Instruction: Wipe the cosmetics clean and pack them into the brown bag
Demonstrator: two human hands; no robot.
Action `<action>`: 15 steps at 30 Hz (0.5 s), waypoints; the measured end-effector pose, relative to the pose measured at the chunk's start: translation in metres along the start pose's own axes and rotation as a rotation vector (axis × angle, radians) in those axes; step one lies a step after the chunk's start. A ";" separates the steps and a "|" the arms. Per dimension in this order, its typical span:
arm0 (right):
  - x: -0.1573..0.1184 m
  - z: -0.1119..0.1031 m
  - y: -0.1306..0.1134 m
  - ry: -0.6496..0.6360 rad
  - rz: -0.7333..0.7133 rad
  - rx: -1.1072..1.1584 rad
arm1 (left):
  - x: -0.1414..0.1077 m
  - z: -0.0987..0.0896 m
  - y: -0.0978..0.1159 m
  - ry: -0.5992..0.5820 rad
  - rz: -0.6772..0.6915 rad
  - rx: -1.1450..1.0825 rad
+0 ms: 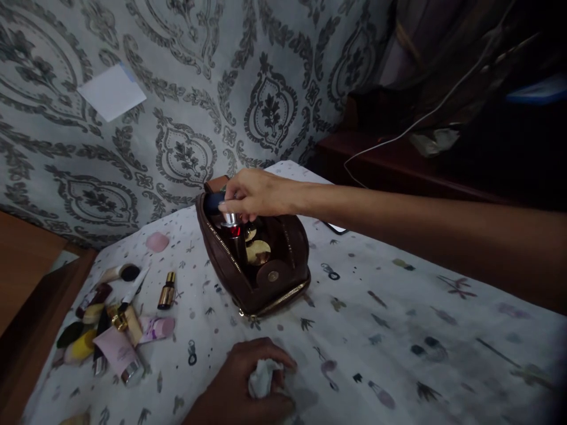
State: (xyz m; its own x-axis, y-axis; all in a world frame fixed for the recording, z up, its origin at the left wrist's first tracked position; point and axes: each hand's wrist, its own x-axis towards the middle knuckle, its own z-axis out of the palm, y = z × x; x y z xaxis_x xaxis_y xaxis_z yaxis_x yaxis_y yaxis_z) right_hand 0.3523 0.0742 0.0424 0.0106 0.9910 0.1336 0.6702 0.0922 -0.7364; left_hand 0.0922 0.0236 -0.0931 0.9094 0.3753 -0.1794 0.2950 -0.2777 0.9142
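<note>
A dark brown cosmetic bag lies unzipped on the patterned white cloth. Over its opening, my right hand pinches the silver cap of a small bottle with a red glint below it. The bottle's lower part is inside the bag. Round gold items and a dark blue item also show in the bag. In front of the bag, my left hand has its fingers curled round a crumpled white tissue.
Several tubes and bottles, among them a pink tube, lie piled at the left. A small gold bottle and a pink sponge are nearby. Behind the bag lies the edge of a phone. A white cable hangs at the right.
</note>
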 end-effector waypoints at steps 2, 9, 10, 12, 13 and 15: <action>-0.008 -0.002 -0.004 -0.011 -0.032 -0.005 | 0.001 0.000 0.003 -0.001 -0.028 0.014; -0.045 -0.010 -0.013 -0.009 -0.124 -0.050 | 0.001 -0.003 0.005 -0.032 -0.076 0.072; -0.047 -0.010 -0.010 -0.003 -0.137 -0.038 | 0.001 -0.003 0.006 -0.034 -0.094 0.083; -0.048 -0.010 -0.002 -0.007 -0.166 0.008 | 0.001 -0.004 0.006 -0.044 -0.141 0.086; -0.047 -0.010 0.002 -0.018 -0.181 0.035 | 0.001 -0.004 0.007 -0.054 -0.164 0.079; -0.043 -0.008 0.011 -0.041 -0.208 0.089 | 0.000 -0.005 0.005 -0.065 -0.190 0.068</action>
State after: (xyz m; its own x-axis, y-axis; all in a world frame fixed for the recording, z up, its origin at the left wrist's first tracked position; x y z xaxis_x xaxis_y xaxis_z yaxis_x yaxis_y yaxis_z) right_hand 0.3652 0.0315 0.0339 -0.1522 0.9527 0.2632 0.5864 0.3014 -0.7519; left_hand 0.0920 0.0267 -0.0862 0.8518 0.3693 -0.3716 0.4802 -0.2670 0.8355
